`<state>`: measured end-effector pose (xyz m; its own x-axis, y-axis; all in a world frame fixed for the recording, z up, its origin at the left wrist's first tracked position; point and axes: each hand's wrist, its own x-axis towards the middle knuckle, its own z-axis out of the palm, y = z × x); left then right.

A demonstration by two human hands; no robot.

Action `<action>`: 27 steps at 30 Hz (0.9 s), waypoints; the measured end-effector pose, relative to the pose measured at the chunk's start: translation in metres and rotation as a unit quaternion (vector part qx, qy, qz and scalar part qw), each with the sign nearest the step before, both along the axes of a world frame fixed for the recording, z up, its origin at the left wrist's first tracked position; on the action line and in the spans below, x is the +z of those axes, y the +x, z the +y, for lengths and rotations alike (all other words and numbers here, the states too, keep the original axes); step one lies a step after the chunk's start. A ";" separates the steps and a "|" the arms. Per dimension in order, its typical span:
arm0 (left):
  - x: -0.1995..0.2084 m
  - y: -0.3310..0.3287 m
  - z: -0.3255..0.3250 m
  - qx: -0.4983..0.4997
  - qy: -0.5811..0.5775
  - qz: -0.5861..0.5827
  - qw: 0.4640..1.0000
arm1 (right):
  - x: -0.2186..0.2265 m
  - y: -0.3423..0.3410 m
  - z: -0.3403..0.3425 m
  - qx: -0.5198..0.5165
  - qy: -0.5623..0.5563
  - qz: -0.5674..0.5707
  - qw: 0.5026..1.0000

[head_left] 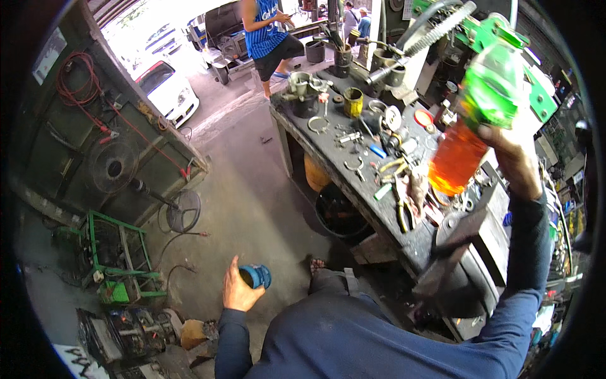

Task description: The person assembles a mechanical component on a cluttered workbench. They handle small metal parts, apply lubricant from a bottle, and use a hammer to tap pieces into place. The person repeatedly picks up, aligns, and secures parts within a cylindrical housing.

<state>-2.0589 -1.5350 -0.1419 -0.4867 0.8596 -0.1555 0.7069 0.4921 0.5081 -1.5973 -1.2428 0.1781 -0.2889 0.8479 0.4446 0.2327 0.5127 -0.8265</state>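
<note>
My right hand (508,148) is raised over the workbench and closed round a clear plastic bottle (464,142). Orange-red liquid fills the bottle's lower part, and a green label wraps its upper part. The bottle tilts, with its base toward the lower left. Low on the left, above the floor, my left hand (240,287) grips a small blue cup-like container (257,276) between thumb and fingers. Its dark opening faces up and toward my palm; I cannot make out what is inside.
The dark workbench (328,136) carries pliers (404,205), a yellow can (353,102), rings and metal parts. A bench vise (470,252) stands at its near end. A black bucket (341,211) sits underneath. A fan (183,211), a green metal frame (120,252) and machine parts line the left. Another person (268,38) stands beyond.
</note>
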 end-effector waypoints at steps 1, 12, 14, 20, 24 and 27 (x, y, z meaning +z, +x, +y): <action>-0.003 -0.017 0.008 0.006 0.002 0.008 1.000 | 0.000 -0.029 0.027 0.004 0.005 -0.011 1.000; -0.055 -0.185 0.173 0.006 -0.014 -0.012 1.000 | -0.020 -0.169 0.188 -0.097 0.060 0.064 0.991; -0.066 -0.215 0.225 -0.037 -0.013 -0.002 0.999 | -0.032 -0.158 0.191 -0.147 0.053 0.123 0.980; -0.028 -0.258 0.393 -0.199 -0.019 0.027 0.979 | -0.058 -0.061 0.195 -0.374 0.055 0.046 0.925; -0.006 -0.241 0.455 -0.278 0.010 0.052 0.959 | -0.128 0.021 0.201 -0.545 0.056 -0.065 0.834; 0.022 -0.210 0.473 -0.315 0.026 0.014 0.949 | -0.198 0.079 0.213 -0.604 0.060 -0.104 0.788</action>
